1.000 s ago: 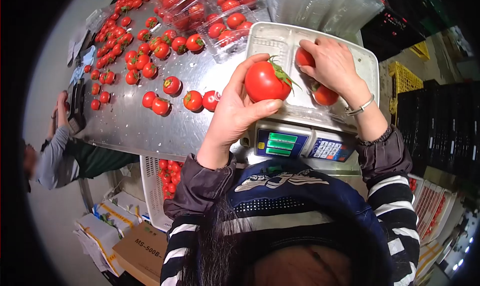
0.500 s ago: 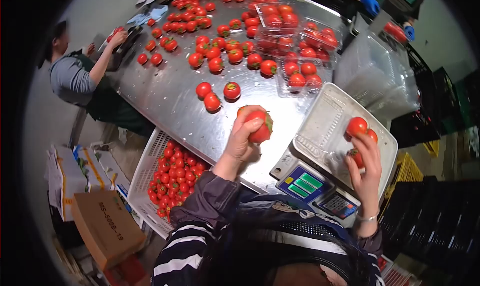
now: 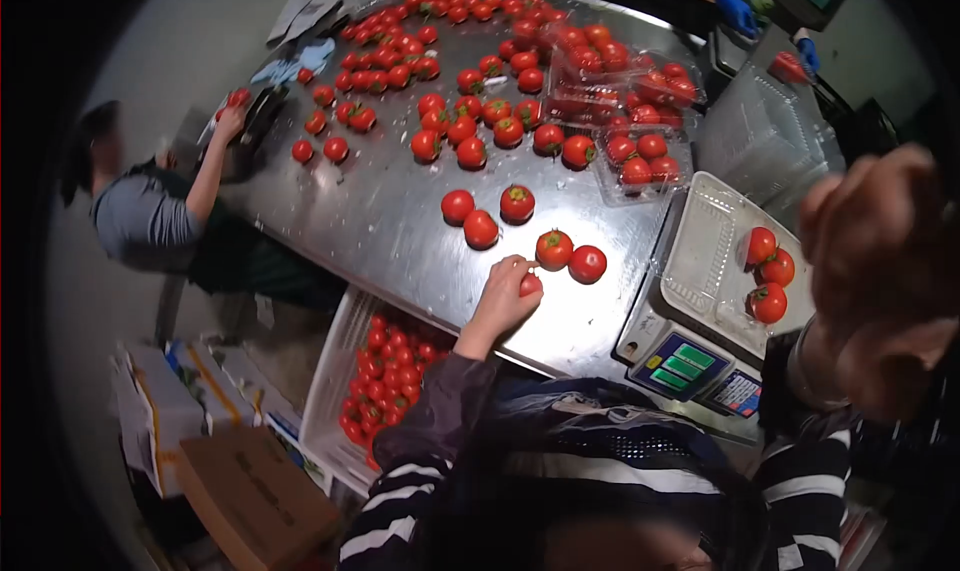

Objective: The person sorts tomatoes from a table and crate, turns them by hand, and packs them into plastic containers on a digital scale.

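Note:
My left hand is low over the steel table, its fingers closed round a red tomato. Just beyond its fingertips lie two more tomatoes, side by side. Raised close to the camera at the right, my right hand is badly blurred, so its fingers cannot be read. Behind it, a digital scale carries a pale tray. A clear plastic box on that tray holds three tomatoes.
Loose tomatoes spread over the steel table. Filled clear boxes stand beside stacked empty ones. A white crate of tomatoes is below the table edge. A co-worker stands left; blue-gloved hands show at the back.
My left hand has come down to the table, and two tomatoes now lie beside it. My right hand has left the tomatoes on the scale and risen toward the camera. The view has shifted.

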### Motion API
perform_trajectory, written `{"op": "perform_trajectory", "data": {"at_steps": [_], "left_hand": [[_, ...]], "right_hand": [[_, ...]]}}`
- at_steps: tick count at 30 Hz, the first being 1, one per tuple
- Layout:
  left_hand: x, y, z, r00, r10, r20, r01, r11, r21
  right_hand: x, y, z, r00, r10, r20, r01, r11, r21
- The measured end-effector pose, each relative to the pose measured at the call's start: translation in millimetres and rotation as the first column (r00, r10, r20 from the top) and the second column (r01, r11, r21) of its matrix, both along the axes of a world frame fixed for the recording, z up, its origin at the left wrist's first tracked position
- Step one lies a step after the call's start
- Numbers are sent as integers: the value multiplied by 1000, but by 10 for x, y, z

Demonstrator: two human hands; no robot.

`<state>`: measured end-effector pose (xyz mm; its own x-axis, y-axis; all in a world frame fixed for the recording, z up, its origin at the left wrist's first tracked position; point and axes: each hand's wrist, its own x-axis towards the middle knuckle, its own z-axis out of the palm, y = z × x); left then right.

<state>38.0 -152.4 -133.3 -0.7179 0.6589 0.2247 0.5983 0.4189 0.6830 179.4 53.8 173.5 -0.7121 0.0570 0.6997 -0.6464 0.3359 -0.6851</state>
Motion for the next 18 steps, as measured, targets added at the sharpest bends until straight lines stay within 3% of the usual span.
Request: {"op": "perform_trajectory", "data": {"at_steps": [2,4,9,18], "left_hand": [[-146,-13,95,999,4,-48,-3,1000,22],[-144,-209,198,998,8,59,-15,994,111],[-425,-591,280,995,1,97,-11,996,94],[-836,-653,-28,989,-35,147,10,987,163]], "right_hand": [[-180,-178,133,997,-22,-71,25,998,53],[-287,-77,236,992,-33,-123,43,996,79],[-439,-239,372,974,-95,-204,115,989,88],[-1049,-595,487,951,-142,-274,192,967,167]]}}
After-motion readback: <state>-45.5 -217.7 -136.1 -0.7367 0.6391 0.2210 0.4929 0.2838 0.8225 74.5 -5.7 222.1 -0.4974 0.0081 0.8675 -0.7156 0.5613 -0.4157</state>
